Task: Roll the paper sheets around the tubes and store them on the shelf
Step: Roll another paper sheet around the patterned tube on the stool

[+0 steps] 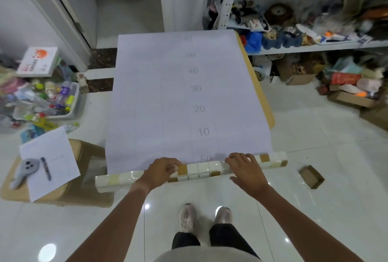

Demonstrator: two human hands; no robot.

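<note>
I'm over a glossy white tiled floor (315,209) with ceiling lights reflecting off it; a door (52,9) stands open at far left, dark passage behind it. A narrow tan counter (262,98) runs away from me, almost fully covered by a large pale paper sheet (168,93) printed with a faint grid and numbers 10 to 50 down the middle. Sheet lies flat; its near edge meets the tube (201,170), which lies crosswise at the near end, wrapped in a cream-and-brown checker pattern under clear film. Left hand (161,171) is curled down on the tube and the sheet edge, fingertips pinching there. Right hand (245,167) lies over the tube with fingers spread and bent, touching its top; can't tell if it really grips. My shoes (188,217) are just below. White metal shelf (315,45) at upper right, crammed with mixed clutter: a blue bag, plush items, small bottles, too blurred to sort. Under it, open cardboard boxes (298,72) holding packets and loose goods. Left side: a grey plastic bin (69,102) full of bottles with coloured caps, a book (37,62) propped beside it. Near left, a cardboard box (88,177) with a paper page on its top carrying a grey handheld device (25,171) and a pen. One small brown box (311,176) sits alone on the floor at right.
</note>
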